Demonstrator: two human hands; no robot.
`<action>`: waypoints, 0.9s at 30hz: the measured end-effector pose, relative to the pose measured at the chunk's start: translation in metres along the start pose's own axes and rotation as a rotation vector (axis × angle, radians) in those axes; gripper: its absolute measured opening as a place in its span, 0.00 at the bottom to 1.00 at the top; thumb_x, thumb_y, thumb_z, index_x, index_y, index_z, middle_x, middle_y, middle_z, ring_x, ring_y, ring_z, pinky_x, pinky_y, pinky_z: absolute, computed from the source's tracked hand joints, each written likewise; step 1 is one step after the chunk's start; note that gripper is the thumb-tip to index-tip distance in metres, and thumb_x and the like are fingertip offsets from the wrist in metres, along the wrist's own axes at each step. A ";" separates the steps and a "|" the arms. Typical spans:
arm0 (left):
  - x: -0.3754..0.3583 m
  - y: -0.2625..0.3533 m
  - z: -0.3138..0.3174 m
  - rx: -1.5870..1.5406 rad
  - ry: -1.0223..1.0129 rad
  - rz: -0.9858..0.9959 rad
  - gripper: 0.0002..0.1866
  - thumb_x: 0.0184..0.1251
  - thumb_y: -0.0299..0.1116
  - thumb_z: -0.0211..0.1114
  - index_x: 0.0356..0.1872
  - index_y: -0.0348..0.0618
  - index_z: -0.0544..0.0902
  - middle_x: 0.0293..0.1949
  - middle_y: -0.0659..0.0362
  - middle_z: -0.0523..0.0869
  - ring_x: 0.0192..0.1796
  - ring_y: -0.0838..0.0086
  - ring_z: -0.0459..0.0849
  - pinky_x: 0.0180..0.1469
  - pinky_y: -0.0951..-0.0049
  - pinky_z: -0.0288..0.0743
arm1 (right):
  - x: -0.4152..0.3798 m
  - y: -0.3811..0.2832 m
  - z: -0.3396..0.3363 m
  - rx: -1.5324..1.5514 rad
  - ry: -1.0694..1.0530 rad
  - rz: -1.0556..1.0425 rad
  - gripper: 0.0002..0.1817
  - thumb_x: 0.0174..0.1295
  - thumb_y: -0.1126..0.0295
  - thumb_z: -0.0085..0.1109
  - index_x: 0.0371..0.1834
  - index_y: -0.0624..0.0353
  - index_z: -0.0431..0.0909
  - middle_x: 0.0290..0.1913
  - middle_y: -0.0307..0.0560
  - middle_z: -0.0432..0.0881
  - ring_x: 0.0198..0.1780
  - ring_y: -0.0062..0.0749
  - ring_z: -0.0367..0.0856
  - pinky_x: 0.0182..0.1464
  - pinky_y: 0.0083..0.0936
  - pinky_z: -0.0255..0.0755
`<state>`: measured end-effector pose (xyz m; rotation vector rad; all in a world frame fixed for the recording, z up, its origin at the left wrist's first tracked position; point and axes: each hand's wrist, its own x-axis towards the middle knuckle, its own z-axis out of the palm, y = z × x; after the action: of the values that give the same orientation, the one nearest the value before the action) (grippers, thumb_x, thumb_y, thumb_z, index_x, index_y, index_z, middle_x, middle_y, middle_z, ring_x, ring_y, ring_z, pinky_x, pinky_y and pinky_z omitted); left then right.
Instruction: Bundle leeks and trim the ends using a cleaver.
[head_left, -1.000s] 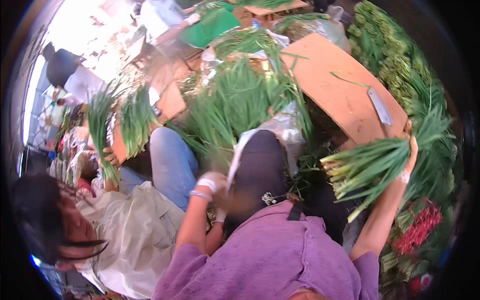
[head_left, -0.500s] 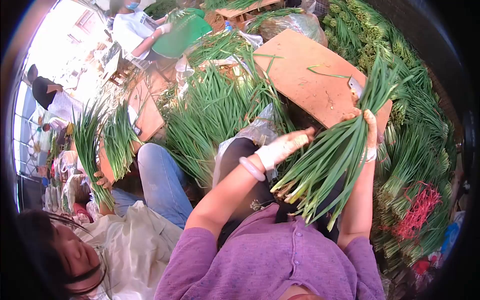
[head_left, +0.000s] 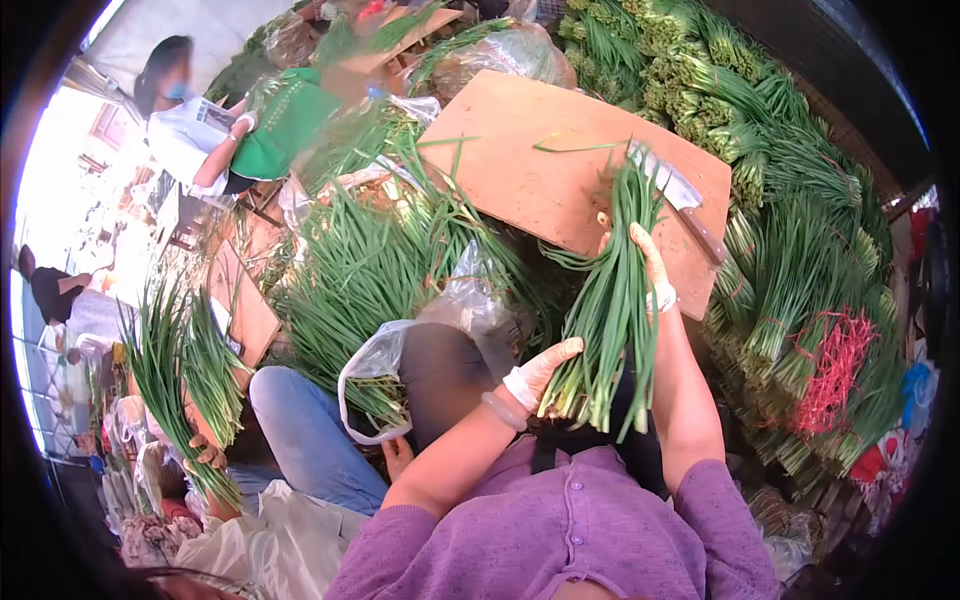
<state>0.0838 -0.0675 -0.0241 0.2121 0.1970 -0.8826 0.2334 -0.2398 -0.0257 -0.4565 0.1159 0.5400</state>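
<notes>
My right hand (head_left: 648,262), in a pale glove, grips a bunch of chives (head_left: 612,310) by its leafy upper half. The white stem ends hang toward my lap. At the lower left of the bunch, my gloved left hand (head_left: 545,370) closes on the stems, thumb in view and fingers mostly hidden behind them. Just beyond the bunch is a wooden board (head_left: 560,120). On it lies a knife (head_left: 675,188) with a wide blade and brown handle, partly behind the leaf tips.
A large heap of loose chives (head_left: 370,260) lies ahead to the left, beside a plastic bag (head_left: 375,365). Tied bundles (head_left: 790,220) are stacked on the right, with red ties (head_left: 838,370) on top. A neighbour's hand (head_left: 205,452) holds chives; another person (head_left: 195,140) sits behind.
The bunch has swung more upright and shifted left in view. My left hand, outstretched beside the leaves before, is now at the stem ends. The knife shows more fully.
</notes>
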 end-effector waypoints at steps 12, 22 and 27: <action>0.023 -0.012 -0.040 0.147 0.458 0.223 0.29 0.67 0.51 0.58 0.59 0.39 0.70 0.53 0.54 0.79 0.53 0.65 0.79 0.55 0.62 0.75 | -0.147 0.063 -0.085 -0.544 0.490 -0.013 0.35 0.66 0.38 0.34 0.72 0.44 0.57 0.70 0.47 0.60 0.66 0.35 0.62 0.65 0.33 0.57; 0.006 -0.019 -0.011 0.463 0.392 0.294 0.25 0.57 0.28 0.64 0.57 0.39 0.71 0.45 0.55 0.82 0.43 0.68 0.83 0.45 0.65 0.80 | -0.153 0.074 -0.022 -0.676 0.389 -0.176 0.36 0.51 0.74 0.66 0.65 0.60 0.63 0.50 0.46 0.79 0.48 0.31 0.78 0.54 0.25 0.70; 0.011 -0.009 -0.054 0.116 0.357 0.107 0.26 0.59 0.32 0.64 0.59 0.38 0.69 0.52 0.51 0.80 0.51 0.63 0.81 0.55 0.57 0.75 | -0.152 0.067 -0.043 -0.368 0.424 0.111 0.13 0.58 0.67 0.62 0.45 0.60 0.78 0.36 0.37 0.80 0.35 0.25 0.78 0.39 0.24 0.74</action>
<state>0.0792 -0.0671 -0.0800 0.4845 0.4624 -0.7456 0.0695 -0.2798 -0.0564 -0.9257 0.4551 0.5688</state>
